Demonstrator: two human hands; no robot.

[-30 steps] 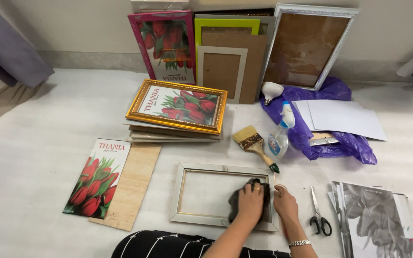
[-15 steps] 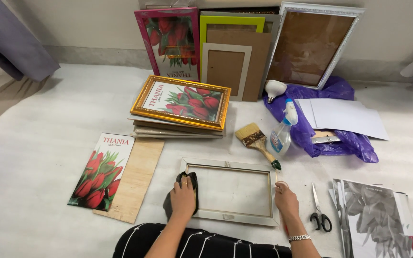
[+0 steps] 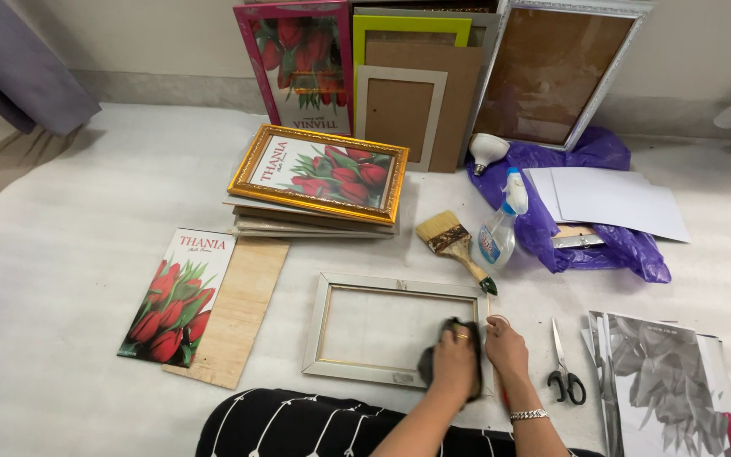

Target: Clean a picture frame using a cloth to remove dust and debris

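Note:
A pale silver picture frame (image 3: 325,326) lies flat on the white floor covering in front of me, its glass facing up. My left hand (image 3: 456,357) presses a dark cloth (image 3: 425,362) onto the frame's lower right corner. Right beside it, my right hand (image 3: 506,345) rests on the frame's right rail, fingers curled over the edge. A bracelet sits on that wrist. My lap in black patterned fabric fills the bottom edge.
A brush (image 3: 450,241), a spray bottle (image 3: 501,228) and scissors (image 3: 563,372) lie right of the frame. A tulip print (image 3: 175,296) on a wood backing board (image 3: 243,305) lies left. A gold frame (image 3: 323,173) tops a stack behind; more frames (image 3: 399,106) lean on the wall.
My left hand swept the cloth from the frame's right side to its left edge and is now back at the lower right corner. My right hand stayed on the right rail.

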